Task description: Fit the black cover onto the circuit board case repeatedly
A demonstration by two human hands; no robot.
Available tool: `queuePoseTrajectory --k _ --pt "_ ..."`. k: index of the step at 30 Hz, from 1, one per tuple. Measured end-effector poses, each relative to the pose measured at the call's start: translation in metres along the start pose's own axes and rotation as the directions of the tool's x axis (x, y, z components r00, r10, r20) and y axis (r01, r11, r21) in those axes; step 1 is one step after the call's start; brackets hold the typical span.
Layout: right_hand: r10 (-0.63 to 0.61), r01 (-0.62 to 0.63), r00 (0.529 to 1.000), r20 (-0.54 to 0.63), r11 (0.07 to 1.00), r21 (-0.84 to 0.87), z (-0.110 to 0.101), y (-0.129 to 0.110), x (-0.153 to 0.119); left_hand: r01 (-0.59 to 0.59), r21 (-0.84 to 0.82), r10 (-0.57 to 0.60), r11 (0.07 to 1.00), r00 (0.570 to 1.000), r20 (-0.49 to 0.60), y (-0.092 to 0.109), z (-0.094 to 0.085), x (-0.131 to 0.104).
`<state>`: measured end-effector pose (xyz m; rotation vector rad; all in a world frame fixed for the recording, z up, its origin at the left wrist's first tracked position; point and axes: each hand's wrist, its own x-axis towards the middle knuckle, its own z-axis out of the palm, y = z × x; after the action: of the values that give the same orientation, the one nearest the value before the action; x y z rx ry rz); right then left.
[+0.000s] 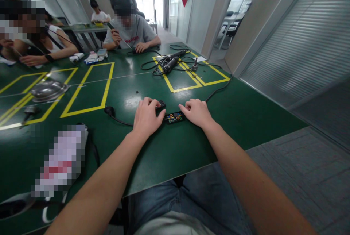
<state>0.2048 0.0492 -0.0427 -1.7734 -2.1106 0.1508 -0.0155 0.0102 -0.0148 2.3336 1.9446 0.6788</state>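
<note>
An opened black power adapter case (175,117) lies on the green table in front of me, its circuit board with copper-coloured coils facing up. My left hand (147,115) is closed on a small black cover (161,106), just above the left end of the case. At the other end, my right hand (198,112) grips the case, thumb along its edge; its fingertips are partly hidden. A black cord with a plug (109,111) runs out on the left beneath my left hand. Another dark cable (218,91) leads away behind my right hand.
Black soldering-iron-like tools with tangled cords (171,63) lie farther back. To the left are a shiny metal bowl-shaped object (49,91), another plug (29,111) and a blurred-out pouch-like item (64,158). Yellow tape (82,112) marks the green tabletop (169,165). Several people sit across.
</note>
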Motion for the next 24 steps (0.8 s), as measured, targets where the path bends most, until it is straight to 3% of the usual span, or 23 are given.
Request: queuePoseTrajectory --k 6,12,16,19,24 --pt "-0.002 0.003 1.0 -0.023 0.998 0.06 -0.001 0.005 0.003 0.085 -0.096 -0.079 0.992 0.995 0.067 -0.014 0.009 0.005" --pt "0.005 -0.002 1.0 -0.03 0.993 0.118 0.001 0.008 0.004 -0.187 -0.258 0.184 0.948 0.982 -0.034 -0.004 0.007 0.0" --pt "-0.013 0.017 1.0 -0.026 0.991 0.135 0.0 0.008 0.003 -0.315 -0.336 0.35 0.888 0.935 0.048 0.0 0.005 -0.005" --pt "-0.04 0.043 0.999 -0.024 0.99 0.135 0.0 0.007 0.002 -0.33 -0.33 0.381 0.885 0.919 0.104 0.001 0.004 -0.006" --pt "-0.058 0.062 0.998 -0.033 0.988 0.143 0.002 0.007 0.002 -0.305 -0.318 0.354 0.898 0.928 0.111 0.001 0.006 -0.007"
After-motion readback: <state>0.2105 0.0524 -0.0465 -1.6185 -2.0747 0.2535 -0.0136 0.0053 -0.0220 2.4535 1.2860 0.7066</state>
